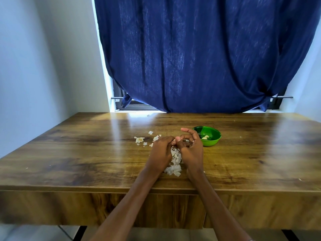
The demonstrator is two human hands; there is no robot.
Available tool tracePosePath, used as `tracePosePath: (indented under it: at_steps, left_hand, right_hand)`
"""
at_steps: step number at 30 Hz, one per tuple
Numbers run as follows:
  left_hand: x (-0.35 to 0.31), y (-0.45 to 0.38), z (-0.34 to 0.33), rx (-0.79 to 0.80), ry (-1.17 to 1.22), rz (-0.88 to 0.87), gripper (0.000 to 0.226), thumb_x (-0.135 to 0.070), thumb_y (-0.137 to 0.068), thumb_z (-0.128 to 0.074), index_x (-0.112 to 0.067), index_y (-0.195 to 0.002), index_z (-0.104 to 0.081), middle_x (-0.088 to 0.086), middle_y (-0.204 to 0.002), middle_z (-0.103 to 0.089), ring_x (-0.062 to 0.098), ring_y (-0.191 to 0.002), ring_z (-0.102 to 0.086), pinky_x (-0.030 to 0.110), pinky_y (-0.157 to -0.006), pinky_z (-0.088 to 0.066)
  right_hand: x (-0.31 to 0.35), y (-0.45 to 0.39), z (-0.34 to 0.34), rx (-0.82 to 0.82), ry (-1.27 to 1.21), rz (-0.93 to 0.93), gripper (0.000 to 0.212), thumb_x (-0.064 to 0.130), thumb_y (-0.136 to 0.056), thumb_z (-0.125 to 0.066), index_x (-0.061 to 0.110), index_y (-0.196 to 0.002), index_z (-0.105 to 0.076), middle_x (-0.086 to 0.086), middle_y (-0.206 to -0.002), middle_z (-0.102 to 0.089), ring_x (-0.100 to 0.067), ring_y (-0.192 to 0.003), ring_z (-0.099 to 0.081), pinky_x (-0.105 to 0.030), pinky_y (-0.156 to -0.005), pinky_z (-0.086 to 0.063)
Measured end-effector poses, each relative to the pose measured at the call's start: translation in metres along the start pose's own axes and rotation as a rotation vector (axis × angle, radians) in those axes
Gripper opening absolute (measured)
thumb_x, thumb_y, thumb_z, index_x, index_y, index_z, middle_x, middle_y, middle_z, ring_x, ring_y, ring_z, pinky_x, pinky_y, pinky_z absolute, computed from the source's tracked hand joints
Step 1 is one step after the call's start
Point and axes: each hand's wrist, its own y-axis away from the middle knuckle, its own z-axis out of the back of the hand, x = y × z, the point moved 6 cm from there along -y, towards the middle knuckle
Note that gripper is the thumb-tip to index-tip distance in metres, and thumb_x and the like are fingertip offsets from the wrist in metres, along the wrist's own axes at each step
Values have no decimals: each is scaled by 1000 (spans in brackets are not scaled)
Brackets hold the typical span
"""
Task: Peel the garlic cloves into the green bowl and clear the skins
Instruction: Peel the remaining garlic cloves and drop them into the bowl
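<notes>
Both hands meet in the middle of the table [86, 153], right over a pile of skins [174, 164]. That way, the bits that come off can drop onto the pile and not all over.

The left hand [160, 152] has its fingers curled in, and it seems to hold a garlic clove [174, 140], of which only a tiny white bit peeks out. The right hand [190, 146] pinches at the same spot with its thumb and bent fingers, while one finger sticks up out of the way. I think one hand keeps the clove from slipping so the other can pull the skin off.

The green bowl [211, 142] sits just beside the right hand, a little farther back. It is close, so a peeled clove can go in with a short reach. A few peeled cloves [205, 137] lie inside it.

More loose skins [139, 140] lie to the left of the hands. They will need picking up later. I see no unpeeled garlic elsewhere.
</notes>
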Motion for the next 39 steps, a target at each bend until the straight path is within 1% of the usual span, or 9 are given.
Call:
tracePosePath:
  at_steps: [9,14,19,22,26,30,32,35,39]
  left_hand:
    - [-5,5,7,-30,9,6,26,7,-95,-54,-4,-82,-73,-12,-70,-59,-8,-64,-58,4,-58,-34]
    - [2,6,4,-25,8,60,27,7,-91,-54,-6,-76,-72,-4,-62,-64,-1,-49,-50,8,-51,-33]
    - [-7,7,8,-70,15,43,41,-26,-85,-38,-8,-68,-70,-4,-59,-63,3,-47,-49,11,-50,-35]
    - [-5,6,11,-127,-27,86,27,-11,-82,-50,-10,-61,-66,-3,-53,-60,-1,-41,-39,18,-49,-27]
    - [-1,6,18,-206,-70,147,25,10,-77,-61,-7,-58,-65,10,-52,-62,-8,-43,-32,14,-50,-28]
    - [-4,7,22,-239,-92,147,21,7,-79,-60,-2,-63,-70,14,-53,-63,7,-43,-36,17,-51,-28]
    - [-4,6,22,-224,-55,136,21,6,-82,-60,-2,-67,-72,9,-54,-63,-1,-43,-38,9,-50,-31]
    - [0,4,17,-167,15,148,22,4,-88,-58,-3,-76,-74,-2,-60,-65,0,-48,-51,11,-50,-34]
    - [7,3,11,-138,108,179,25,-8,-92,-55,-4,-76,-73,1,-58,-65,13,-53,-57,31,-51,-40]
  right_hand:
    - [0,1,-5,81,-57,-40,37,-1,-93,-68,22,-120,-57,-8,-102,-71,-18,-95,-72,-23,-72,-58]
    - [-1,-1,-9,121,-44,-9,31,-3,-95,-64,18,-117,-57,-14,-99,-71,-20,-90,-70,-24,-73,-58]
    - [-5,-3,-11,111,-19,4,27,-6,-96,-60,10,-118,-57,-17,-96,-70,-17,-84,-67,-23,-70,-56]
    - [-5,-4,-14,104,-4,13,25,-8,-95,-60,7,-115,-57,-17,-94,-69,-13,-79,-66,-22,-66,-55]
    - [-3,-3,-25,82,-39,13,28,-14,-93,-55,9,-108,-56,-5,-81,-64,-4,-66,-63,-21,-61,-52]
    - [2,2,-32,35,-13,68,29,5,-83,-58,25,-102,-57,-7,-87,-66,-21,-76,-64,-41,-70,-56]
    - [5,3,-30,12,-2,95,33,4,-88,-62,30,-108,-58,-6,-96,-68,-26,-82,-68,-47,-73,-58]
    - [4,4,-25,-29,-45,96,34,2,-94,-63,25,-119,-57,-3,-96,-69,-24,-86,-69,-44,-74,-59]
    - [1,3,-22,-34,-108,46,37,-2,-94,-63,16,-125,-53,-17,-103,-68,-20,-85,-68,-36,-69,-56]
